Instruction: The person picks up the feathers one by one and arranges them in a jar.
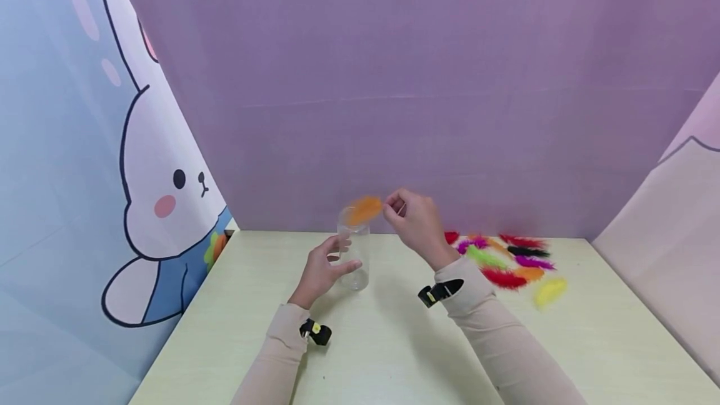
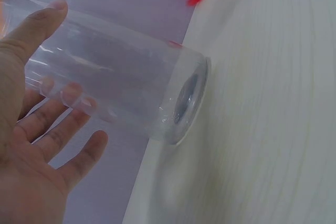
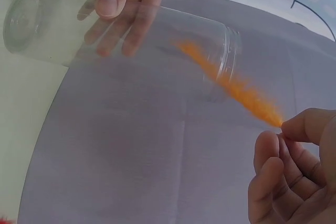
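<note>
A clear plastic jar (image 1: 355,275) stands upright on the table (image 1: 360,342), its open mouth at the top. My left hand (image 1: 323,272) holds it from the left, thumb on the near side and fingers round the far side. Between thumb and index finger, my right hand (image 1: 417,225) pinches an orange feather (image 1: 364,210) by its quill end. In the right wrist view the orange feather (image 3: 249,98) slants across the rim of the jar (image 3: 157,85), with its fluffy tip reaching inside the mouth.
Several loose feathers in red, green, black, purple and orange (image 1: 503,279) lie at the table's back right. A yellow feather (image 1: 550,292) lies nearest the front among them. Behind the table hangs a purple cloth (image 1: 394,80); a printed rabbit panel (image 1: 163,192) flanks the left.
</note>
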Demonstrator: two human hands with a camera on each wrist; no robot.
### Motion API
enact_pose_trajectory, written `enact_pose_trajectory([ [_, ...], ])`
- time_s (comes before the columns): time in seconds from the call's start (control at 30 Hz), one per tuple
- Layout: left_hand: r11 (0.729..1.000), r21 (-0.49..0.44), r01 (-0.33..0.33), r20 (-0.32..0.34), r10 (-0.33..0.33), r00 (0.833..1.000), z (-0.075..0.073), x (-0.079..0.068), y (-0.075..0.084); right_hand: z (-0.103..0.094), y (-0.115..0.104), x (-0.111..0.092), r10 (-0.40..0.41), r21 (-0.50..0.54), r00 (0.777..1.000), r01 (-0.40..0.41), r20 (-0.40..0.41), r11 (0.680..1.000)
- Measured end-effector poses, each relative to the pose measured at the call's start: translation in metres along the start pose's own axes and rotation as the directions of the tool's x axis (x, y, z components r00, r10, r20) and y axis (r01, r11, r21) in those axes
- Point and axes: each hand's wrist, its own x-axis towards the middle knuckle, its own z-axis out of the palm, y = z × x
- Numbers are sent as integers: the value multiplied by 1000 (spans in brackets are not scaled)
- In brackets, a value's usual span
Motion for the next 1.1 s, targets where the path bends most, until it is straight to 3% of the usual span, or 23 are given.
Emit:
enact_pose_trajectory([
  [0.27, 1000, -13, 17, -5, -17, 1000, 1, 0, 1, 9, -2, 0, 10, -22, 999, -9, 46, 1000],
  [1.1, 1000, -6, 17, -10, -17, 1000, 2, 1, 0, 27, 4, 1, 34, -67, 997, -29, 73, 997],
])
